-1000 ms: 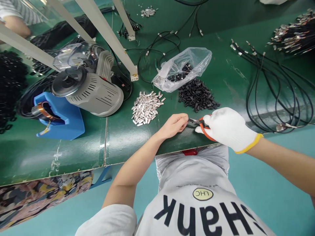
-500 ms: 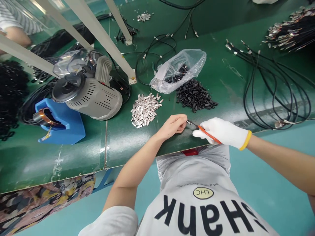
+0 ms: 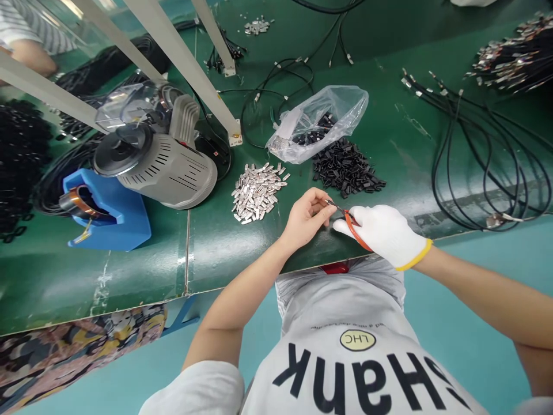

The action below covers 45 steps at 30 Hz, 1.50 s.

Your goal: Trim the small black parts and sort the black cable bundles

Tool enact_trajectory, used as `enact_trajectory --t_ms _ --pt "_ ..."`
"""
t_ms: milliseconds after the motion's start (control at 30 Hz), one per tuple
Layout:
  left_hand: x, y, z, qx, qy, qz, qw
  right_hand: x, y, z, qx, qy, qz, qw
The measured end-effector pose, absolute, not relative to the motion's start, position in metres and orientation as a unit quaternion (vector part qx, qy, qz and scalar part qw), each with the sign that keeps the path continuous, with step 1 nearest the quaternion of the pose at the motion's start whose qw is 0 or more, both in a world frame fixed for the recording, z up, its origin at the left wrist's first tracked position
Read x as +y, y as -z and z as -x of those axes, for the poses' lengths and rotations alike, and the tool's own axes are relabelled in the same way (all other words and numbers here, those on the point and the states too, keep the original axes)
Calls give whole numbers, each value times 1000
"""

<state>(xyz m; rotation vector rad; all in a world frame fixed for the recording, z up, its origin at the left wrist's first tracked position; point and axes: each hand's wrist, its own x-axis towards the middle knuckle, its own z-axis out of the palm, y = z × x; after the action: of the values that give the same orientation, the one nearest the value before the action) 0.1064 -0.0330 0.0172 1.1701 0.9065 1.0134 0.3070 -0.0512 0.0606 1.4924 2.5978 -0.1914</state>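
My right hand [image 3: 384, 233], in a white glove with a yellow cuff, grips orange-handled pliers [image 3: 351, 223] over the near edge of the green table [image 3: 216, 253]. The tool's metal tip points left and meets the fingertips of my bare left hand [image 3: 307, 218]. That hand pinches something small at the tip, too small to make out. Just beyond my hands lie a heap of silver metal shells [image 3: 256, 191] and a heap of small black plastic parts [image 3: 345, 169].
A clear plastic bag [image 3: 322, 118] holds more black parts. A grey machine [image 3: 162, 158] and a blue tape holder [image 3: 108, 213] stand at the left. Black cables [image 3: 488, 155] loop at the right. White frame bars [image 3: 181, 55] cross above. Another person's arm [image 3: 26, 55] shows far left.
Both hands have lifted slightly away from the table edge and drawn closer together. My left fingers now meet the pliers' tip.
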Motion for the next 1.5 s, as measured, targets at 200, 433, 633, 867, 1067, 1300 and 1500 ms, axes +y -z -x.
enact_trajectory --t_ms 200,433,633,867,1067,1300,1500 --pt "-30 -18 -105 391 -453 -482 640 -52 -42 -304 833 -27 -551 49" --pt "-31 -16 -105 419 -461 -521 583 -49 -40 -299 834 -54 -549 14" --pt "-31 -13 -102 422 -427 -562 569 -47 -49 -294 836 -48 -547 8" --pt "-35 -29 -101 482 -369 -607 514 -49 -47 -293 836 -45 -545 -35" --pt "-34 -33 -103 500 -385 -590 503 -45 -44 -287 831 -47 -550 -62" --pt "-35 -37 -106 530 -382 -594 470 -47 -46 -284 826 -44 -559 -65" --pt "-34 -41 -104 528 -369 -571 509 -47 -48 -286 834 9 -550 -35"
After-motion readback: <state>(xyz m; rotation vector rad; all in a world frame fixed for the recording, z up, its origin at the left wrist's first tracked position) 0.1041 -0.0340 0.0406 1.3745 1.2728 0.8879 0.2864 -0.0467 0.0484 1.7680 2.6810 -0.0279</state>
